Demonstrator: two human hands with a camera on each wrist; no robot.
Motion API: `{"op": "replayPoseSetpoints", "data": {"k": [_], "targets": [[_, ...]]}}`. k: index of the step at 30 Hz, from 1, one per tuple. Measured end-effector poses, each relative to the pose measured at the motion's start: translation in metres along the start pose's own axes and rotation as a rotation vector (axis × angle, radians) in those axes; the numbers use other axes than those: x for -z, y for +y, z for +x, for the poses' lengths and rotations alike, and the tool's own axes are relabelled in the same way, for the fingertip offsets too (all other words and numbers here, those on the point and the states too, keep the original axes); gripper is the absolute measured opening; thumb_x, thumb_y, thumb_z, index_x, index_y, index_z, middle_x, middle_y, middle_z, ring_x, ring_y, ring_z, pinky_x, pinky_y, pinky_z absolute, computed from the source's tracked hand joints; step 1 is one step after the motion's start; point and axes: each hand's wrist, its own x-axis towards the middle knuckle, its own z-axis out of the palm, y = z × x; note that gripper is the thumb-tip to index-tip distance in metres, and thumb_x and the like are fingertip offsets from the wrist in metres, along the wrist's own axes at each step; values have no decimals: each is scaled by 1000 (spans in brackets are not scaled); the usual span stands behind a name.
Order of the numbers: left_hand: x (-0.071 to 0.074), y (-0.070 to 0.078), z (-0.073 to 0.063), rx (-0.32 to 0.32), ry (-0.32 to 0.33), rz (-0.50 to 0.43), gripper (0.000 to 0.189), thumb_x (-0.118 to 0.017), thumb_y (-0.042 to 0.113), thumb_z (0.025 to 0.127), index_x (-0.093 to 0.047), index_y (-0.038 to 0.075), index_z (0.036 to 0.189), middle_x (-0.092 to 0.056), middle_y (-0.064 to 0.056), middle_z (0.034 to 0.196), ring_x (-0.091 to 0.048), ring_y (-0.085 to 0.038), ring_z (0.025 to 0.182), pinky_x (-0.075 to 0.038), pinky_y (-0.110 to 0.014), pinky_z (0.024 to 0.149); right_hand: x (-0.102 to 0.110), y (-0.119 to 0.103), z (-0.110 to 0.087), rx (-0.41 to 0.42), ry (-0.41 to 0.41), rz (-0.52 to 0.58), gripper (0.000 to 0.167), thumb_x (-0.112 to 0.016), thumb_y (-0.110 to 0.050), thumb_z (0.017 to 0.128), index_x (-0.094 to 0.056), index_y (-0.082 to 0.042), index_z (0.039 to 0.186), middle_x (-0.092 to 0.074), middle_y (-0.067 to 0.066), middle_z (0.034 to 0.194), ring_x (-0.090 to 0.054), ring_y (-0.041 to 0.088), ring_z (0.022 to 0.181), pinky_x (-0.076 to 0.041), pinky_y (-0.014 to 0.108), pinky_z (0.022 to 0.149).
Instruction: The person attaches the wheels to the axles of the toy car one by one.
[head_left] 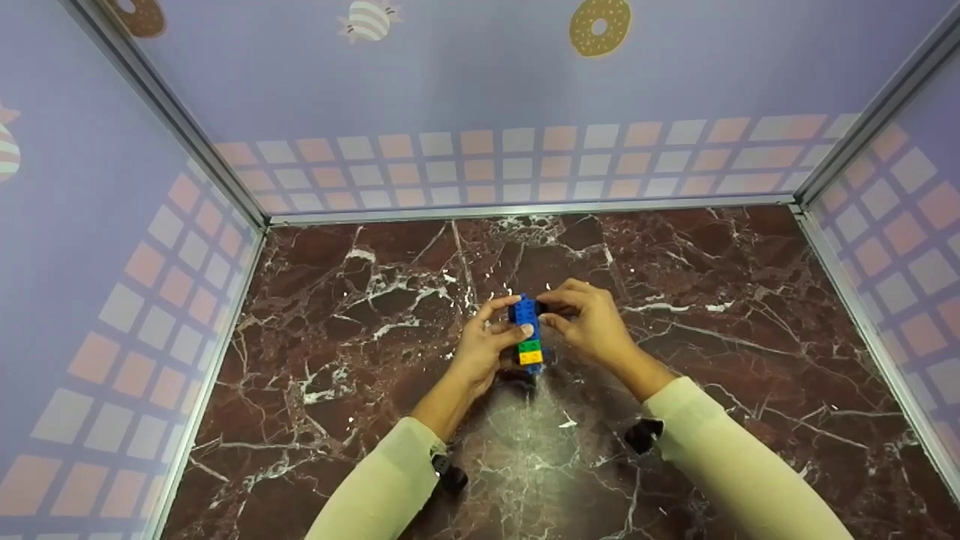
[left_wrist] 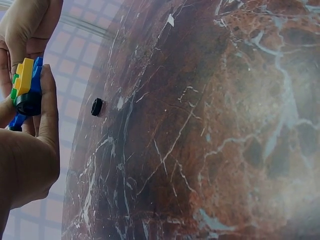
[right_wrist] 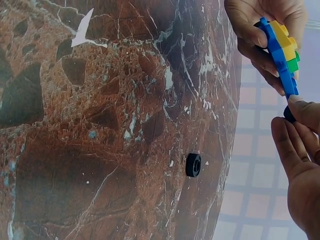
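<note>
One left hand (head_left: 477, 349) aslant around a brick vehicle (head_left: 529, 347), right hand (head_left: 594, 321) in pinch on black wheel (right_wrist: 288, 115)

The toy car (head_left: 529, 346) is blue, green and yellow.

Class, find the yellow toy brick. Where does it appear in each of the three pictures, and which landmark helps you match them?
Head: the yellow toy brick is below and slightly right of the picture's centre.
Left wrist: the yellow toy brick is in the upper half, near the left edge.
Right wrist: the yellow toy brick is at upper right.
Shared landmark: the green toy brick, directly beside the yellow one.
</note>
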Motion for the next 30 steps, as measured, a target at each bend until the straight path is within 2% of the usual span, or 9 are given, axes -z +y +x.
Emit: {"op": "replayPoseSetpoints", "data": {"k": [7, 30], "targets": [[-1, 1, 0, 0, 9, -13, 57, -78, 0, 100, -59, 14, 152, -74, -11, 112, -77, -26, 91, -71, -41, 71, 0, -2, 0, 7, 17, -32, 27, -87, 5, 90, -82, 5, 117, -75, 18, 102, -81, 32, 93, -71, 32, 84], [-4, 3, -3, -3, 3, -27, 59, -77, -2, 99, -59, 13, 153, -74, -7, 105, -77, -24, 90, -71, -42, 69, 2, -4, 1, -3, 33, -17, 24, -89, 6, 88, -84, 1, 111, -78, 14, 100, -78, 27, 88, -70, 32, 78]]}}
